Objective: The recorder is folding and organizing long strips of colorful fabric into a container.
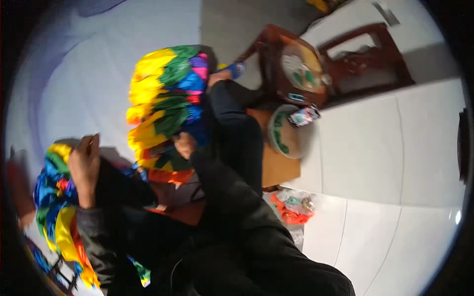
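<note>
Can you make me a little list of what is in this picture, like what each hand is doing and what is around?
left hand: grips one end of the colourful cloth
right hand: grips the cloth's bunched middle
cloth colours: yellow, green, blue, pink, orange
surface under cloth: pale sheet
nearby: dark wooden chair, round green-and-white plate
floor: white tiles, with an orange bundle
sleeves: dark

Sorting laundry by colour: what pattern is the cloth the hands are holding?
The cloth is multicoloured: yellow, green, blue, pink and orange patches. Head view shows it best.
</note>
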Tool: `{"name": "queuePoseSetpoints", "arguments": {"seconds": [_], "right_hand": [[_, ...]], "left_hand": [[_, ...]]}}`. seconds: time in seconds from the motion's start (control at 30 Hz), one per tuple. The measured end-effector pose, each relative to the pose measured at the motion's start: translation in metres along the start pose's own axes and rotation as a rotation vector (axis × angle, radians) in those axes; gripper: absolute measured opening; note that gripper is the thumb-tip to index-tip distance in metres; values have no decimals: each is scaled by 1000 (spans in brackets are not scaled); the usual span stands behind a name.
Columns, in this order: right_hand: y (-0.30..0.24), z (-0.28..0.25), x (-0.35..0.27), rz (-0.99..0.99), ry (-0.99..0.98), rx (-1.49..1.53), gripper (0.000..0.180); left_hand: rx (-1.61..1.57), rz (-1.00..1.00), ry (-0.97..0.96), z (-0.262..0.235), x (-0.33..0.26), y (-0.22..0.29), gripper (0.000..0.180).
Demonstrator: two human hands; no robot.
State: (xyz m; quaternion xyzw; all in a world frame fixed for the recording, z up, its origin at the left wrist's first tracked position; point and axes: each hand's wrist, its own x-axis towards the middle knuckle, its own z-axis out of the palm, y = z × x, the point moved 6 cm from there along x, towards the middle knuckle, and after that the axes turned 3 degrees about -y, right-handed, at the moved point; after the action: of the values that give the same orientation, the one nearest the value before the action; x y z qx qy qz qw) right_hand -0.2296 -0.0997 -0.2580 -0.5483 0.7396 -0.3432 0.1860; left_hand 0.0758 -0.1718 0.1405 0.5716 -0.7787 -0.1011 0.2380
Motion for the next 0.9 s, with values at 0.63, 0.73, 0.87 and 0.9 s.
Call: {"name": "queuePoseSetpoints", "arguments": {"seconds": [0.63, 0.73, 0.87, 0.9], "right_hand": [[78, 98, 43, 521, 89, 1230, 28], [44, 134, 26, 589, -12, 875, 25], [16, 131, 30, 589, -8, 634, 20], [14, 125, 32, 581, 15, 610, 18]], "left_hand": [[-85, 35, 15, 7, 5, 20, 19], [-17, 37, -2, 6, -4, -2, 20], [11, 3, -21, 5, -7, -12, 19], [-10, -12, -22, 4, -7, -12, 19]]}}
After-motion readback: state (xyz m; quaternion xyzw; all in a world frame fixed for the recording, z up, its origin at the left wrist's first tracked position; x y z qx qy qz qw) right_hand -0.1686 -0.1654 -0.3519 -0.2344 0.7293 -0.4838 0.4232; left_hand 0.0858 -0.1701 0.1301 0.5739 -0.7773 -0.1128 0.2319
